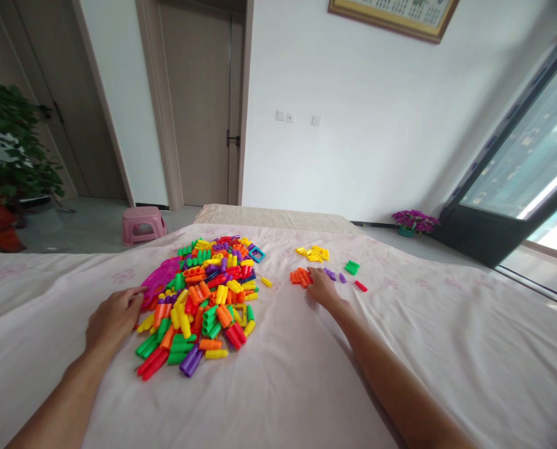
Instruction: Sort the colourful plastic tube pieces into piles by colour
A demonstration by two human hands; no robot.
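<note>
My left hand (pixel 112 318) is at the left edge of a heap of plastic toy building blocks (pixel 208 296) in several colours. Its bent fingers and thumb close on the rim of a magenta plastic basket (pixel 161 279), partly covered by the heap. Further right, my right hand (pixel 324 288) reaches forward, its fingertips closed at a small group of orange blocks (pixel 299 277); the hand hides part of them. Purple blocks (pixel 330 274) lie just beyond that hand. Yellow blocks (pixel 314 253), green blocks (pixel 352 267) and one red block (pixel 361 286) lie around it in separate spots.
A pale flowered cloth (pixel 269 386) covers the wide surface under the blocks. One yellow block (pixel 266 282) lies between the heap and the orange group. Beyond the surface are a pink stool (pixel 143 224), a door (pixel 198 106) and potted purple flowers (pixel 413 221).
</note>
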